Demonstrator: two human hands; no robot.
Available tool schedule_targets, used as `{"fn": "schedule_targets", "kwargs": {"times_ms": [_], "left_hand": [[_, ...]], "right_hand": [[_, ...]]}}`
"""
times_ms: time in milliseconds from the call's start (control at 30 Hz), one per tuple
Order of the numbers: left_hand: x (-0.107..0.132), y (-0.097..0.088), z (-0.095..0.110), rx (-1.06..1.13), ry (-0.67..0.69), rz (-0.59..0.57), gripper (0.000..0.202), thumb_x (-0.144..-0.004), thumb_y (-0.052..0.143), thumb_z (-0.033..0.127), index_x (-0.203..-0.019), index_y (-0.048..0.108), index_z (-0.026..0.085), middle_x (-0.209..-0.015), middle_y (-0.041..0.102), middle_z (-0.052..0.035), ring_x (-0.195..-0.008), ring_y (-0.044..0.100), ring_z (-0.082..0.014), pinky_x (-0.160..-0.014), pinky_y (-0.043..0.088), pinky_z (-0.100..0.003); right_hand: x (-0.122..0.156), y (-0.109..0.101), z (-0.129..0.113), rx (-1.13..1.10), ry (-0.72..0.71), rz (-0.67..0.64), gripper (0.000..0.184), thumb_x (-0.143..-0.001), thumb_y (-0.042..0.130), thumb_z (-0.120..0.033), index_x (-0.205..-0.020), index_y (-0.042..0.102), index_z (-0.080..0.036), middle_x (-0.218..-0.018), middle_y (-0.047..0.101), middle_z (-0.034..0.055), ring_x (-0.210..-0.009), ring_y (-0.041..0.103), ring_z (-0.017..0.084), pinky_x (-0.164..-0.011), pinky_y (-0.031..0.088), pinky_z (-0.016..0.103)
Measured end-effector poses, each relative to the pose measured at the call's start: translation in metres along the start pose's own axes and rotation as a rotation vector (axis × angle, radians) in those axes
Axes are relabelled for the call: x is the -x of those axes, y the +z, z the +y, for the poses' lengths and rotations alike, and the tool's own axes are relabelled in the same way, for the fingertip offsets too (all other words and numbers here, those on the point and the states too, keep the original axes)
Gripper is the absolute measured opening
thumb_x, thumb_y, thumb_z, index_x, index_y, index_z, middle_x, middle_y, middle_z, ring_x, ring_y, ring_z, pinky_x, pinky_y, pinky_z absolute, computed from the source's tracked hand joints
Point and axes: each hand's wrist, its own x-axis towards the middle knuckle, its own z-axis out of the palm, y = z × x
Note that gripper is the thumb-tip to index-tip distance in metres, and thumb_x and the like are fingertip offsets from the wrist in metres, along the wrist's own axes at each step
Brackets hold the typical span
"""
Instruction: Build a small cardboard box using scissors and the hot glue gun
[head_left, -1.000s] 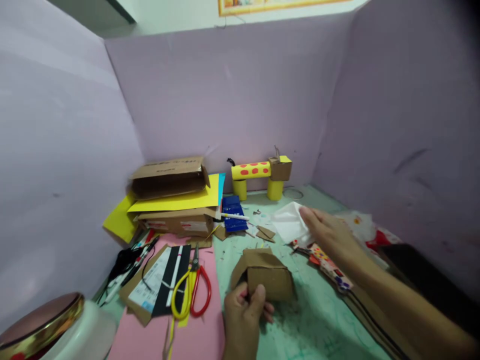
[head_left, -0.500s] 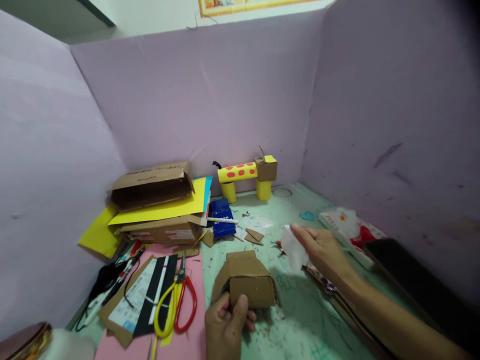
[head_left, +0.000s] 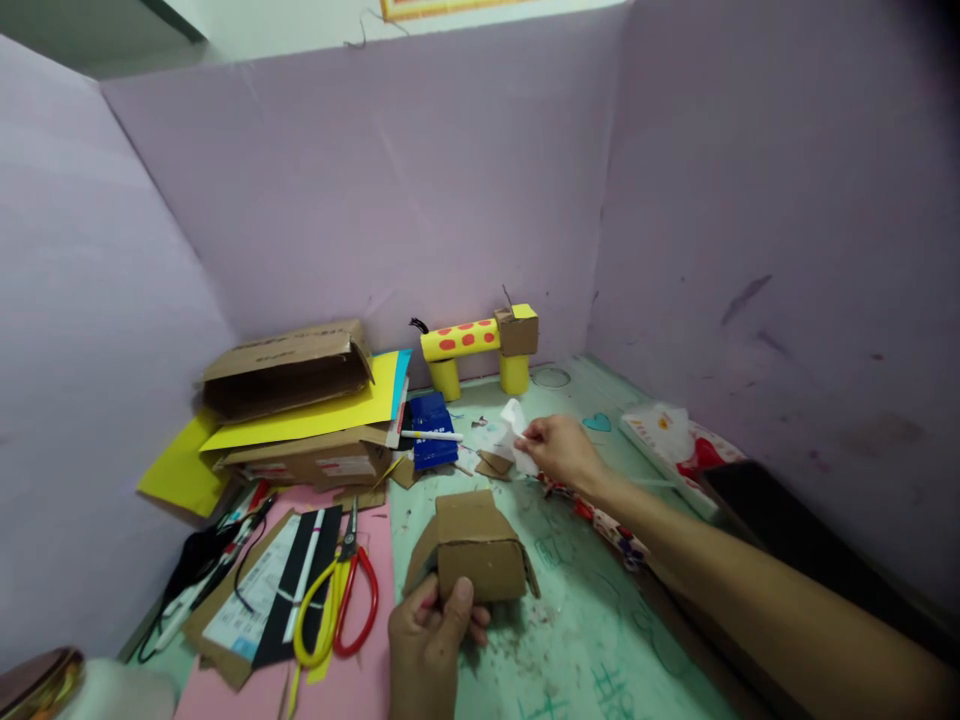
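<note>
A small folded brown cardboard box (head_left: 480, 550) is held up near the front of the table by my left hand (head_left: 431, 635), thumb on its near face and fingers behind. Farther back, my right hand (head_left: 561, 450) pinches a thin white tissue (head_left: 516, 425), its upper part standing above the fingertips. Just beyond the tissue stands a yellow paper-tube animal figure (head_left: 469, 340) with red spots and a cardboard head. Small cardboard scraps (head_left: 493, 465) lie beside the tissue. Under my right forearm runs a red-and-white patterned strip (head_left: 600, 525), partly hidden.
Scissors (head_left: 341, 590) with yellow and red handles lie on pink paper (head_left: 367, 680) at left. Behind them are stacked cardboard boxes (head_left: 289, 375) and a blue packet (head_left: 433, 430). A tissue pack (head_left: 705, 455) and dark slab (head_left: 795, 535) line the right wall.
My right hand has moved left and farther back with the tissue, toward the cardboard scraps. The view has shifted slightly right; my left hand still holds the cardboard box.
</note>
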Motion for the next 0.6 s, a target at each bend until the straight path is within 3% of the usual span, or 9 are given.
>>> {"fn": "schedule_targets", "kwargs": {"times_ms": [233,333,467,533,600], "left_hand": [[-0.008,-0.009,-0.017,0.013,0.008,-0.075,0.045,-0.063,0.075,0.057,-0.057,0.063,0.013,-0.049,0.062,-0.0039,-0.044,0.054,-0.0120,-0.046,0.041,-0.022],[-0.008,-0.010,-0.017,0.038,0.004,-0.057,0.044,-0.063,0.075,0.056,-0.058,0.063,0.013,-0.049,0.063,-0.0037,-0.045,0.054,-0.0119,-0.046,0.041,-0.022],[-0.006,-0.008,-0.007,0.014,-0.047,-0.059,0.045,-0.059,0.078,0.056,-0.060,0.064,0.013,-0.051,0.064,-0.0047,-0.045,0.054,-0.0121,-0.047,0.042,-0.022],[-0.006,-0.007,-0.003,0.008,-0.048,-0.060,0.044,-0.059,0.078,0.054,-0.060,0.064,0.013,-0.051,0.064,-0.0043,-0.046,0.055,-0.0120,-0.048,0.042,-0.022],[-0.005,-0.007,-0.003,0.012,-0.035,-0.058,0.042,-0.061,0.078,0.052,-0.061,0.064,0.013,-0.052,0.064,-0.0034,-0.047,0.055,-0.0117,-0.048,0.042,-0.022]], "right_hand": [[-0.002,0.008,-0.007,-0.015,-0.080,0.021,0.017,-0.091,0.060,-0.027,-0.103,0.065,-0.016,-0.105,0.068,0.0065,-0.092,0.066,0.020,-0.081,0.054,0.038],[0.019,0.004,-0.009,-0.073,-0.175,0.111,0.020,-0.086,0.060,-0.015,-0.105,0.067,-0.014,-0.114,0.067,0.0142,-0.106,0.064,0.026,-0.093,0.048,0.040],[0.058,0.005,0.002,-0.214,-0.259,0.211,0.031,-0.087,0.052,-0.019,-0.115,0.066,-0.014,-0.124,0.066,0.0137,-0.117,0.059,0.025,-0.102,0.043,0.037],[0.067,0.013,0.012,-0.277,-0.266,0.220,0.032,-0.084,0.053,-0.019,-0.111,0.068,-0.016,-0.119,0.069,0.0110,-0.112,0.063,0.023,-0.097,0.048,0.034],[0.066,0.023,0.019,-0.318,-0.241,0.219,0.028,-0.078,0.053,-0.013,-0.098,0.073,-0.017,-0.102,0.076,0.0086,-0.094,0.070,0.022,-0.083,0.054,0.031]]}}
